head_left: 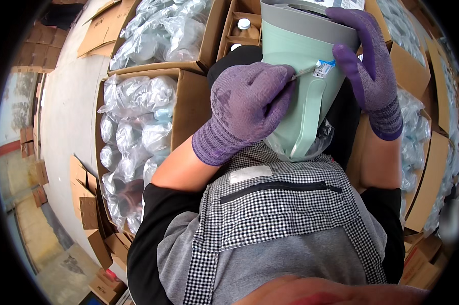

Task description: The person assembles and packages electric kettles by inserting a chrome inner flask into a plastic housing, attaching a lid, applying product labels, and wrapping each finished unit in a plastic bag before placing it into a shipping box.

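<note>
A pale green pitcher with a grey rim and a long side handle is tilted across my lap, its grey end away from me. Clear plastic film bunches around its near end. My left hand, in a purple knit glove, is closed in a pinch on a thin pale strip beside the pitcher's wall. A small blue and white label lies at the strip's other end, above the handle. My right hand, gloved alike, grips the pitcher's right side, fingers at the grey rim and thumb lower down.
Cardboard boxes of plastic-wrapped items stand at left, far left and right. Beyond my lap, a divided carton holds a white-capped bottle. Loose cardboard lies on the floor at left.
</note>
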A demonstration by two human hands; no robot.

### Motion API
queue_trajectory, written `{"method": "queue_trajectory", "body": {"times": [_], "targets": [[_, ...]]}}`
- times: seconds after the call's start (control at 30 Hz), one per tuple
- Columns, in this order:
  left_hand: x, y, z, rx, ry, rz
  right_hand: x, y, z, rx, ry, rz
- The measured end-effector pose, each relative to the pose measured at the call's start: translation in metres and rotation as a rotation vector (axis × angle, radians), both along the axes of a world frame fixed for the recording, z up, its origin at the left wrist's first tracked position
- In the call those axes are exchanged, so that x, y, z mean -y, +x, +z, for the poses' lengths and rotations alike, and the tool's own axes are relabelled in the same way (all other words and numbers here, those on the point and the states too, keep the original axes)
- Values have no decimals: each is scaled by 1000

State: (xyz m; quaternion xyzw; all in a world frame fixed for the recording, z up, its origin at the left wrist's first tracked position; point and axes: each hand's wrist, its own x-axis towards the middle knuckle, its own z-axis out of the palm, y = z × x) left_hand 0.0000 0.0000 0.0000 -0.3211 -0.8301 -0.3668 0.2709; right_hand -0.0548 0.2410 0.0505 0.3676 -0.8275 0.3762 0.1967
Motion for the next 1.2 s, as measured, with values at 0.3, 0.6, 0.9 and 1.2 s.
{"method": "queue_trajectory", "body": {"times": [0.3, 0.6, 0.9, 1.2], "targets": [[4, -32, 12, 147, 540, -149, -8, -5, 40, -120, 581, 196], [-23, -101, 9, 565, 925, -510, 23, -5, 62, -507, 815, 187], [-16, -95, 10, 404, 826, -434, 10, -13, 56, -297, 709, 305], [-14, -92, 7, 417, 898, -392, -7, -1, 51, -201, 578, 245]]}}
